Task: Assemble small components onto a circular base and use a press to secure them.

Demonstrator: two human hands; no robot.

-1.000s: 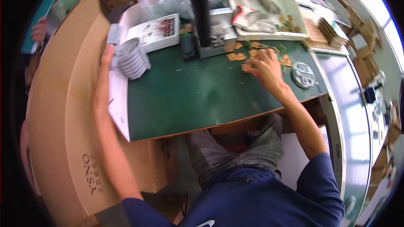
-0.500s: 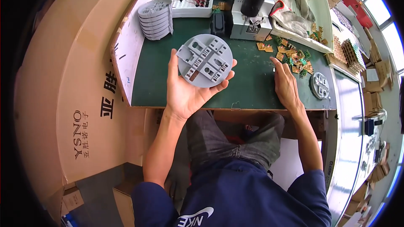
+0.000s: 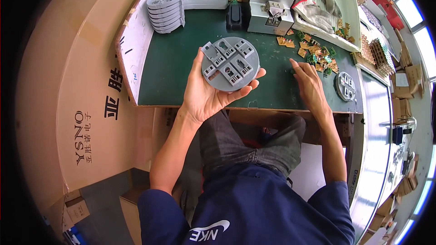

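Grey round fixture plate lies face-up, cradled in the left hand's curled grip.

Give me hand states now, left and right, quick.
Left hand: palm up, fingers curled around the round grey fixture plate, holding it above the green mat.
Right hand: holds nothing visible, lying on the mat, fingertips near the small circuit board pieces.

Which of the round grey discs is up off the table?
The round grey disc resting on the left hand. The stack of discs sits at the table's far left, and another disc lies flat beyond the right hand.
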